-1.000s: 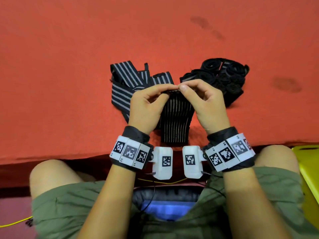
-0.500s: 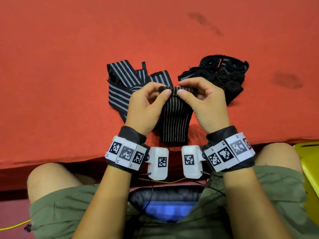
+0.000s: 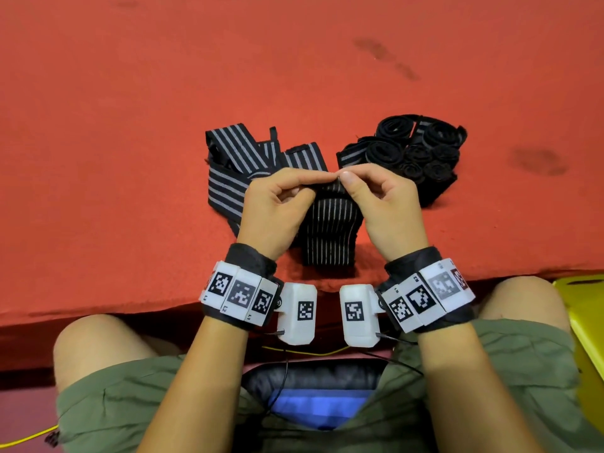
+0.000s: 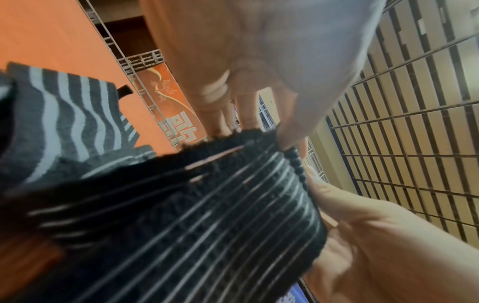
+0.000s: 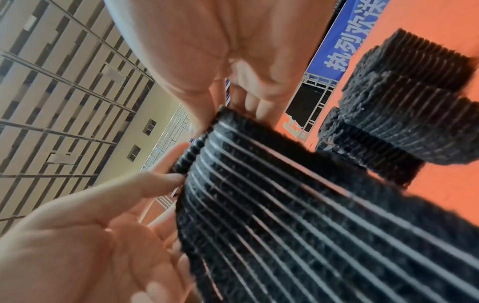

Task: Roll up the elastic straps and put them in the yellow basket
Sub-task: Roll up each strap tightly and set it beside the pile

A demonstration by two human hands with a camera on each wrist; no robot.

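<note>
A black elastic strap with thin grey stripes [image 3: 331, 230] [image 4: 207, 215] [image 5: 298, 215] lies on the red surface, its far end lifted. My left hand [image 3: 277, 207] [image 4: 259, 61] and right hand [image 3: 382, 204] [image 5: 207, 51] both pinch that far end between thumb and fingers, side by side, and the end is folded over into a tight small roll. Behind the left hand lies a heap of unrolled wide-striped straps [image 3: 235, 165] [image 4: 59, 114]. A pile of rolled black straps [image 3: 415, 152] [image 5: 401, 102] sits behind the right hand. The yellow basket [image 3: 588, 322] shows at the right edge, below the table.
The red cloth-covered table [image 3: 130, 125] stretches far and to both sides, with dark stains at the back right. Its near edge runs just past my wrists, above my knees. A yellow cable [image 3: 26, 439] lies on the floor at the lower left.
Both hands stay pinched on the strap's far end. Their fingers have shifted on it over the second, and the end now sits as a tight fold between the thumbs.
</note>
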